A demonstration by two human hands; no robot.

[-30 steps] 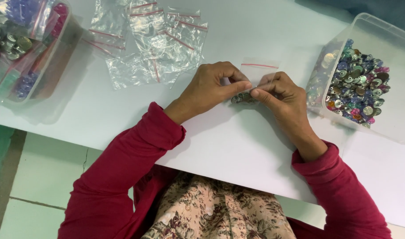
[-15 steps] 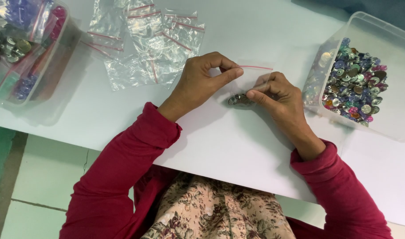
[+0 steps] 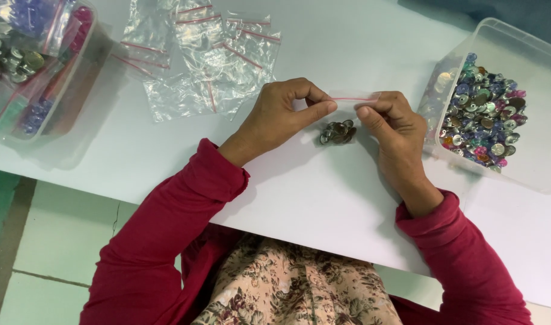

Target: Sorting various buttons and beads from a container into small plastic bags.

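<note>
Zip bag (image 3: 350, 99) pinched at its top by left hand (image 3: 281, 117) and right hand (image 3: 393, 123); metal buttons (image 3: 338, 132) inside clumped, uncountable. Tub (image 3: 531, 168) cut off.

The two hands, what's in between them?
In the head view, a small clear zip bag stretches between the left hand and right hand, pinched at its red-striped top, with brownish metal buttons inside.

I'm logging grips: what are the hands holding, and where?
Both hands, left hand and right hand, pinch the small clear bag at its red-striped top edge.
</note>
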